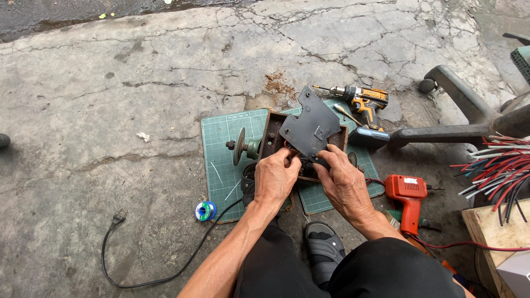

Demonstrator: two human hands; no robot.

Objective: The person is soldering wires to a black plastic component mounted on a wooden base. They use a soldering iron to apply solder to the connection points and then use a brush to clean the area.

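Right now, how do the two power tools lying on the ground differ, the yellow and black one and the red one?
The yellow and black cordless drill lies at the far edge of the green cutting mat, with a bit fitted that points left. The red corded drill lies off the mat beside the person's right knee, a red cable trailing from it; its front end is hidden. Neither hand touches either. Both are pistol-shaped and lie on their sides.

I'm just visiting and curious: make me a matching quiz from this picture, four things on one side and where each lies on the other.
1 cordless drill
2 red tool
3 solder spool
4 plug

a concrete, far left of mat
b beside mat's near-left corner
c right of mat, near right knee
d beyond mat's far-right corner

Pairs: 1-d, 2-c, 3-b, 4-a
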